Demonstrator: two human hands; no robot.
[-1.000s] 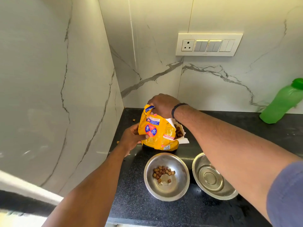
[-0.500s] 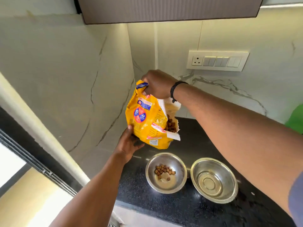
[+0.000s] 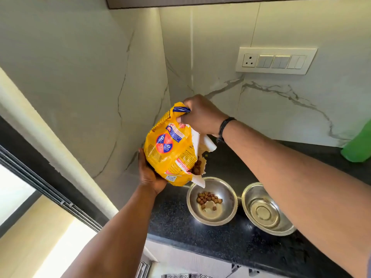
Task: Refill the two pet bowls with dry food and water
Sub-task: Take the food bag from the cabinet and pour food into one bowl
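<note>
A: Looking from the head camera, where is the yellow food bag [image 3: 170, 149]?

B: Held in the air, tilted over the left steel bowl [image 3: 212, 201], torn mouth downward with brown kibble [image 3: 197, 167] showing in the opening.

A: And each hand?

B: The right hand [image 3: 200, 115] has its fingers curled round the bag's top corner. The left hand [image 3: 149, 173] cups the bag's underside, fingers wrapped beneath it.

A: The bowls?

B: Both sit on the black table [image 3: 251, 249], just beside each other. The left holds a few kibble pieces; the right bowl [image 3: 267, 211] looks shiny, and I cannot tell if water is in it. A green bottle [image 3: 357, 145] stands at the far right edge.
</note>
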